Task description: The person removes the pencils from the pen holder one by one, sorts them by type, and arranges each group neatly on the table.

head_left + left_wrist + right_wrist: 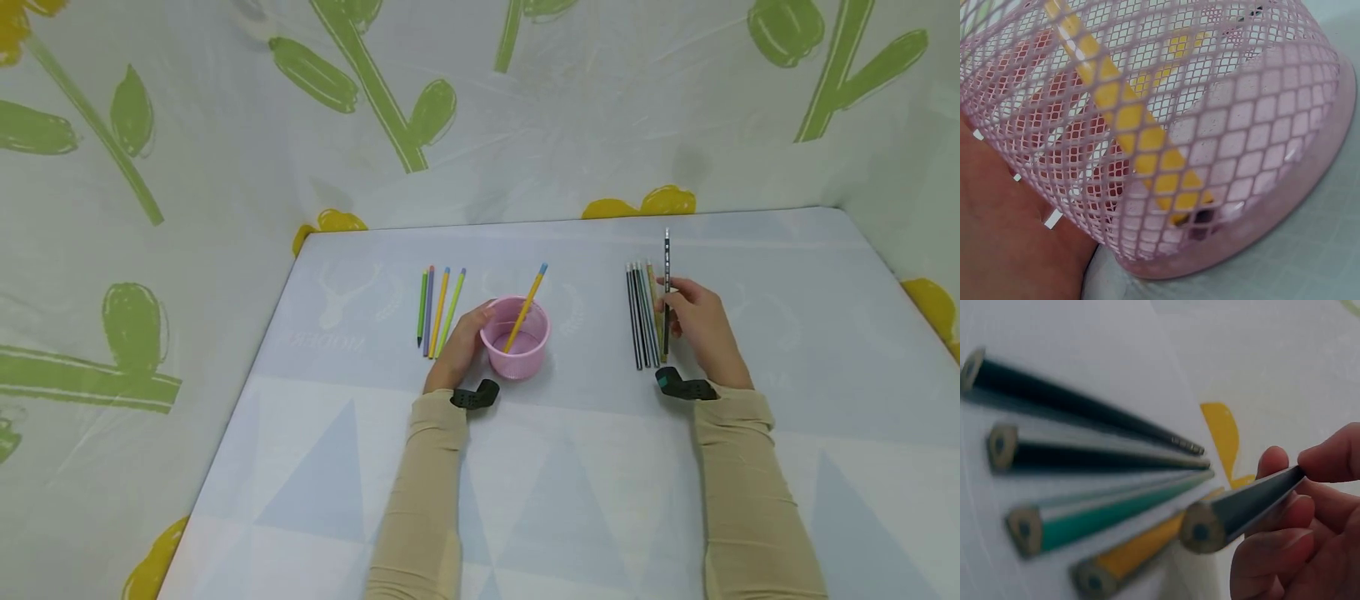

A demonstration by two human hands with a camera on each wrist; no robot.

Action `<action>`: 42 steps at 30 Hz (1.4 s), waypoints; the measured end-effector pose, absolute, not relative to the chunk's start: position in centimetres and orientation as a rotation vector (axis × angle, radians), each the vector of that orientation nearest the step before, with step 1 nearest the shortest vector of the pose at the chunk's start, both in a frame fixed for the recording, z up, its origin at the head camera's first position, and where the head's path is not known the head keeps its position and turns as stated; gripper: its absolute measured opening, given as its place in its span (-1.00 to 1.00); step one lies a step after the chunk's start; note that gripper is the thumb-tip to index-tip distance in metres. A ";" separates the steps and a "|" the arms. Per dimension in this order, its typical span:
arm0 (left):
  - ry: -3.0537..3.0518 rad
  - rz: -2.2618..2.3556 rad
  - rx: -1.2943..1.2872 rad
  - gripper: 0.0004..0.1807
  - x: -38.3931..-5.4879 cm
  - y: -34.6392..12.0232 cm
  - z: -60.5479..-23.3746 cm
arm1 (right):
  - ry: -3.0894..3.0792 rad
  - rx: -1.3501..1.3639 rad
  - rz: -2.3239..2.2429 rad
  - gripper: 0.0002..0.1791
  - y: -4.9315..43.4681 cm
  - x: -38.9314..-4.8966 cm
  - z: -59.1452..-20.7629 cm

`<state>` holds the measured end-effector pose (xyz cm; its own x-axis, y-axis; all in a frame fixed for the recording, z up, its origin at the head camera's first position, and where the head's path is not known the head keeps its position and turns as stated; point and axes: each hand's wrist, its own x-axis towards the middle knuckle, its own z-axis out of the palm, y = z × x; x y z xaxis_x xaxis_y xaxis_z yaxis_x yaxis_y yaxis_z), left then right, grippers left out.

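My left hand (459,346) holds the pink mesh pencil cup (517,367) from its left side. In the left wrist view its fingers show through the mesh, behind a yellow pencil (1116,106) that leans inside with its dark tip at the cup's floor. My right hand (703,323) pinches a dark pencil (667,258) between thumb and fingers. The right wrist view shows this pencil (1241,509) lifted, its flat bare end towards the camera. Left of it lie several pencils side by side, among them a teal one (1110,515) and a yellow one (1147,547).
Left of the cup, several coloured pencils lie in a row, including a green one (422,308) and a purple one (428,321). A pale patterned cloth covers the table (585,517). Behind and to the left stand white walls (600,125) with green plant prints.
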<state>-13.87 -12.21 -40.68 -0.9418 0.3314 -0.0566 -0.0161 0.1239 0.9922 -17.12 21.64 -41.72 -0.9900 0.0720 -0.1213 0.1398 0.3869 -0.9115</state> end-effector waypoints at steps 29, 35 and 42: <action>2.097 1.958 0.320 -0.46 -14.8 -12.3 -42.3 | 2.726 0.210 -1.278 -0.45 22.2 -17.0 -42.6; 2.102 1.988 0.338 -0.35 -15.4 -12.4 -43.6 | 2.724 0.173 -1.313 -0.49 22.3 -17.0 -42.7; 2.099 1.966 0.303 -0.41 -15.4 -12.4 -43.3 | 2.687 0.234 -1.387 -0.51 22.4 -17.1 -42.9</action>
<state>-15.42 -12.39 -43.33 -0.9472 0.3181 -0.0393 -0.0185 0.0682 0.9975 -17.10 22.45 -42.86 -0.9823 0.0869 -0.1662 0.1858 0.5711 -0.7996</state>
